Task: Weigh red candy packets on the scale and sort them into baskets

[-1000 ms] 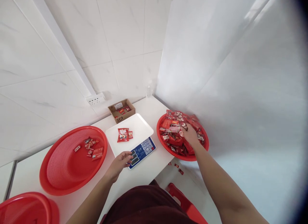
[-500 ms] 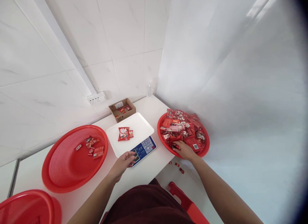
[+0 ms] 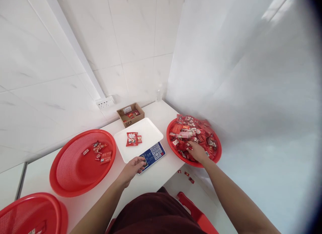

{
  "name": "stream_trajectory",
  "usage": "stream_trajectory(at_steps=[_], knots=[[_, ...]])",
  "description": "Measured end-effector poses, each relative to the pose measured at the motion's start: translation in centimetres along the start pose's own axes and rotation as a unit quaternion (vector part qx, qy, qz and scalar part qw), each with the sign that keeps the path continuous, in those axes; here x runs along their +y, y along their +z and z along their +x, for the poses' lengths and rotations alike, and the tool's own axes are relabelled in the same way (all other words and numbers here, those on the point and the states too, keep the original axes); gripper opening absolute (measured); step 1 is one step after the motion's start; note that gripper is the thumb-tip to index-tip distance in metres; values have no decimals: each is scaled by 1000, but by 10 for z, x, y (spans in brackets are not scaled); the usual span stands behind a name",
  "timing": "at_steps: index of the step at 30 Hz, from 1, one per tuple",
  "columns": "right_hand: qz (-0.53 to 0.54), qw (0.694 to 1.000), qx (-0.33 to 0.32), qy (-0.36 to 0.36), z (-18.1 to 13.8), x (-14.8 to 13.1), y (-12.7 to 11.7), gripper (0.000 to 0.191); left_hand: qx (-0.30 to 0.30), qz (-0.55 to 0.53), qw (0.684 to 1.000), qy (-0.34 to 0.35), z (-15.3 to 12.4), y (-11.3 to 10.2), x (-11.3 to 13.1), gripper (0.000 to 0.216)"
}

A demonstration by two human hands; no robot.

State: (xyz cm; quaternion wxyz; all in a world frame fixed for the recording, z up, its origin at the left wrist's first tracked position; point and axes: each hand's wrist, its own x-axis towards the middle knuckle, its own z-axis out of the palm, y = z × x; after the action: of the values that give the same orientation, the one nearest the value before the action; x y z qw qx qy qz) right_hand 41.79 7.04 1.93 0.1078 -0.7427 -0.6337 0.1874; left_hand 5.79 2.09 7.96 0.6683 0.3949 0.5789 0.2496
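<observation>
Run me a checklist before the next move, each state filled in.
1. Right hand inside the full red basket: ok, it is among the heaped packets.
2. Right hand gripping a packet: cannot tell, the grasp is partly hidden.
3. Left hand clear of the blue panel in view: not ok, it overlaps one end.
4. Figures on the panel readable: cannot tell, too small.
5. Two packets within the white tray: ok.
6. Floor free of small packets: not ok.

The scale (image 3: 149, 130) lies flat, its tray white, its keypad panel (image 3: 151, 156) blue. On it, a glossy red packet (image 3: 132, 139) touches a smaller one (image 3: 139, 139). Right of the scale, a round red basket (image 3: 168, 138) holds heaped, shiny, mostly red packets (image 3: 201, 135), tilted every way.
</observation>
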Motion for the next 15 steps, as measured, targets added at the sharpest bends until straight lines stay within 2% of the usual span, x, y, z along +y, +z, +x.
stream_trajectory(at_steps=[3, 6, 7, 9, 11, 13, 15], knots=[[103, 992, 53, 57, 4, -6, -22, 46, -4, 3, 1000, 2, 3, 2, 1, 42], [302, 947, 48, 93, 1, -32, -36, 62, -28, -2, 1000, 14, 8, 13, 8, 42], [374, 923, 18, 88, -3, -46, -36, 63, -36, -14, 999, 18, 10, 19, 11, 43], [487, 867, -83, 58, -12, -80, -28, 57, -50, -56, 997, 24, 15, 31, 15, 47], [540, 819, -190, 20, -23, -115, -13, 48, -60, -107, 992, 31, 21, 40, 16, 51], [556, 791, -255, -5, -33, -144, 6, 40, -55, -135, 988, 47, 28, 42, 11, 50], [563, 779, -275, 0, -38, -163, 25, 36, -25, -126, 990, 50, 33, 38, 4, 45]])
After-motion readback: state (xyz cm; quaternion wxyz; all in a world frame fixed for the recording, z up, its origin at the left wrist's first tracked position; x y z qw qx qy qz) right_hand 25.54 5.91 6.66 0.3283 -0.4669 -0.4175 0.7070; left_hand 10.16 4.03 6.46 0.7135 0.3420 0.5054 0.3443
